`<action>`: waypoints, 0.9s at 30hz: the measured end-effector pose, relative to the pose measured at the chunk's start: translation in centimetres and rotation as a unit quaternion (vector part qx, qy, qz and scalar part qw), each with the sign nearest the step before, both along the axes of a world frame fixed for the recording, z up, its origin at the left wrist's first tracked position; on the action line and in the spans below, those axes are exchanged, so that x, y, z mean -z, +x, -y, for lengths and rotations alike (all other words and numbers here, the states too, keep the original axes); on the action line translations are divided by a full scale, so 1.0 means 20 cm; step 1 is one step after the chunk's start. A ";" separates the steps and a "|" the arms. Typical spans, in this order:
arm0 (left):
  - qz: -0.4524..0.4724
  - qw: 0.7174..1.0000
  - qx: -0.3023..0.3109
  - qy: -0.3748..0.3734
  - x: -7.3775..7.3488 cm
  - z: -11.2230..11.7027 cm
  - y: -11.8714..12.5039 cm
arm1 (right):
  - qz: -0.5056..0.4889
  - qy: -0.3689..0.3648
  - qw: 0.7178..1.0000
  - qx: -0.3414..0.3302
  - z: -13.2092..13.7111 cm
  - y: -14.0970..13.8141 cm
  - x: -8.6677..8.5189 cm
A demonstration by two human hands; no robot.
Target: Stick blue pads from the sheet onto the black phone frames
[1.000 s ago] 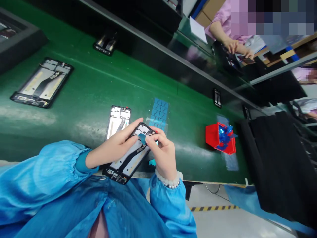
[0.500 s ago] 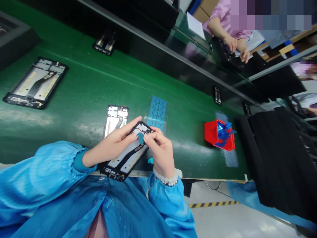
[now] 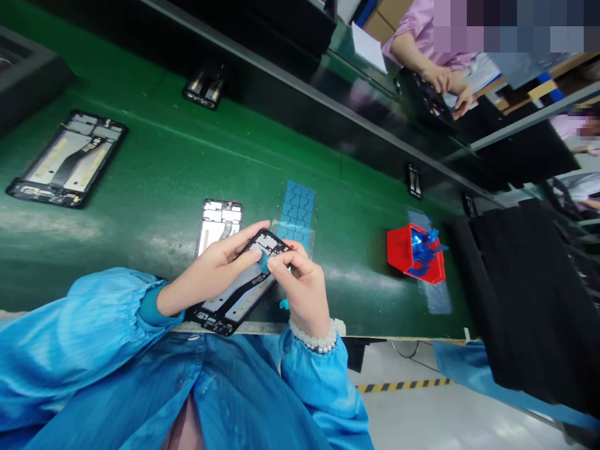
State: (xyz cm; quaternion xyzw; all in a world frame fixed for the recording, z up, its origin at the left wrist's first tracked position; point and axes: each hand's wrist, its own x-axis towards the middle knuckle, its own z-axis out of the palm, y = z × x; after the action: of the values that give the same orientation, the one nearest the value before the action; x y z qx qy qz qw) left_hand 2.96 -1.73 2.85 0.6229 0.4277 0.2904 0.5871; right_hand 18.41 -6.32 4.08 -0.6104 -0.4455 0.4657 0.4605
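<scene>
My left hand (image 3: pixel 213 272) grips a black phone frame (image 3: pixel 232 297) and holds it tilted over the near edge of the green belt (image 3: pixel 154 162). My right hand (image 3: pixel 302 284) pinches a small blue sticker (image 3: pixel 264 262) against the upper part of that frame, fingers closed. A sheet of blue stickers (image 3: pixel 297 211) lies on the belt just beyond my hands. A second phone frame (image 3: pixel 216 224) lies flat behind my left hand.
Another phone frame (image 3: pixel 65 157) lies at the far left and a smaller one (image 3: pixel 205 89) by the belt's far rail. A red bin (image 3: pixel 412 253) with blue scraps sits to the right. Black cloth (image 3: pixel 525 294) covers the right end. Another person's hands (image 3: pixel 447 87) work across the line.
My hands and the frame shifted slightly left and nearer. My right fingers stay pinched on the blue sticker against the frame.
</scene>
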 end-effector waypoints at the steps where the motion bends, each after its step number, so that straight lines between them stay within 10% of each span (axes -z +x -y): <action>1: 0.000 1.000 0.000 -0.005 0.00 0.00 0.00 | -0.001 0.001 1.000 0.002 0.00 0.00 0.00; 27: -0.042 0.996 0.071 -0.015 -0.01 -0.01 -0.05 | 0.020 -0.007 0.999 0.038 -0.01 -0.01 0.02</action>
State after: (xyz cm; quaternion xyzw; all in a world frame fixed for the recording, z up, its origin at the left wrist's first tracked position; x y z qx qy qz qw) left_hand 1.93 -1.59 3.07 0.6544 0.4115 0.2149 0.5969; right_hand 18.21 -6.15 3.69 -0.6389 -0.4281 0.4387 0.4649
